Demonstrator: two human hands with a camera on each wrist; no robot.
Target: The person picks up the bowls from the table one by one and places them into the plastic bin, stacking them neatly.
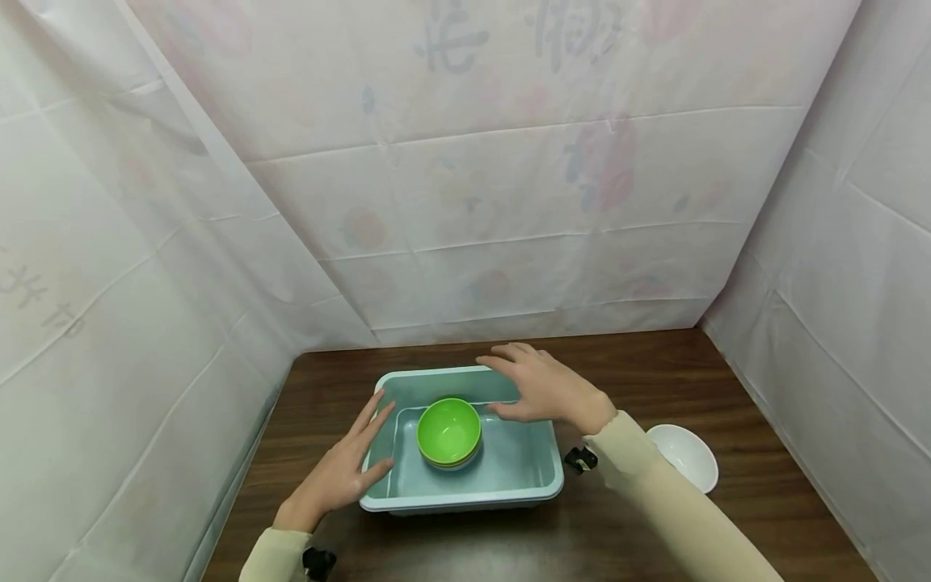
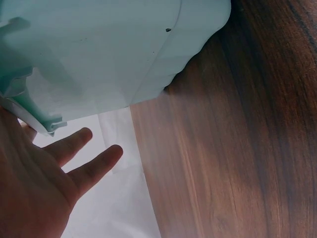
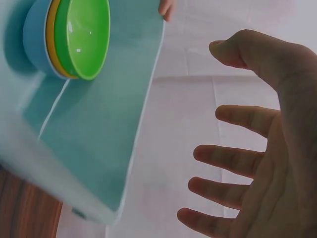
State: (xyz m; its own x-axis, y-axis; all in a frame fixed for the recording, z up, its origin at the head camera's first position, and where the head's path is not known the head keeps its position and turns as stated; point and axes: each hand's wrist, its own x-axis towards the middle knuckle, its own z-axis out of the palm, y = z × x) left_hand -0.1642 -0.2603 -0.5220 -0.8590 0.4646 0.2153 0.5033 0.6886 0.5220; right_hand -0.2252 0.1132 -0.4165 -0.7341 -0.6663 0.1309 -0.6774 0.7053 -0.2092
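Observation:
A stack of nested bowls stands inside a light blue-green plastic basin [image 1: 509,495]. Its top one is a bright green bowl [image 1: 448,431]; the right wrist view also shows a yellow bowl [image 3: 51,34] and a blue bowl [image 3: 35,39] beneath. My left hand [image 1: 345,469] is at the basin's left rim with fingers spread; whether it touches the rim is hard to tell. Over the basin's right side hovers my right hand [image 1: 545,390], fingers extended and apart, holding nothing. In the right wrist view that hand [image 3: 262,148] is separated from the basin wall.
On the dark wooden table [image 1: 604,533], a white bowl [image 1: 684,457] sits right of the basin, beside the right forearm. White sheeting [image 1: 494,202] encloses the table at the back and both sides.

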